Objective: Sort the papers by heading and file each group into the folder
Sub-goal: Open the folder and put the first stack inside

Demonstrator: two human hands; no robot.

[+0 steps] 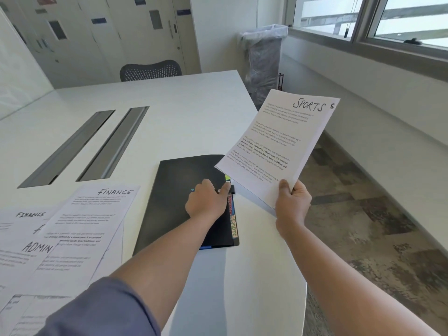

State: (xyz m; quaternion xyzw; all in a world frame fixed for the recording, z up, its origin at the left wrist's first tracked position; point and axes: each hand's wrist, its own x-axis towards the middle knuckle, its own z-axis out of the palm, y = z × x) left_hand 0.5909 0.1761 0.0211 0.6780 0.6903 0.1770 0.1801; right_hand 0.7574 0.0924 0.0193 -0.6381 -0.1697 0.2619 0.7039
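A black folder lies closed on the white table, with coloured index tabs along its right edge, one marked SPORTS. My left hand rests on the folder's right edge, fingertips at the tabs. My right hand holds a small stack of papers headed SPORTS by its lower corner, raised above the table's right edge. Sheets headed FINANCE and ADMIN lie overlapped at the lower left.
Two long metal cable slots cut into the table's middle. A mesh office chair stands at the far side. A bin with a clear liner is by the window wall. Patterned carpet lies to the right.
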